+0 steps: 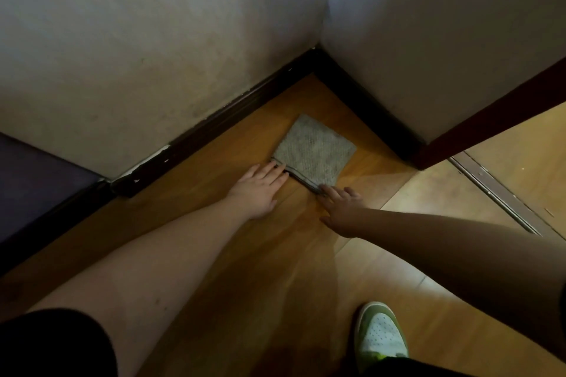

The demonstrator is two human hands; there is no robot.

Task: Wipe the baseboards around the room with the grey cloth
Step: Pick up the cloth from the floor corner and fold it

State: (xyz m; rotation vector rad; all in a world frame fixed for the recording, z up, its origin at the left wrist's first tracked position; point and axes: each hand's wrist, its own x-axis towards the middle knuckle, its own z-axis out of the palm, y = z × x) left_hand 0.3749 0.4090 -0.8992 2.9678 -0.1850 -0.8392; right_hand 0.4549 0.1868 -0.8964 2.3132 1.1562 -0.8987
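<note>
Grey cloth (pixel 314 152) laid flat on wood floor (pixel 214 254) in corner, folded to rough square, apart from both dark baseboards: left run (pixel 214 122) and right run (pixel 367 107). Near edge of cloth touched by both hands. Left hand (pixel 260 187) placed flat on floor, fingers straight, tips at cloth's near-left corner, nothing grasped. Right hand (pixel 340 208) spread, fingers relaxed, tips at cloth's near-right corner; grip can't be confirmed, looks released. Paint seen chipped at wall base above left baseboard. Dark red door frame (pixel 490 119) at right, metal threshold strip (pixel 496 193) beyond it. Green/white sneaker (pixel 381 333) planted bottom right.
</note>
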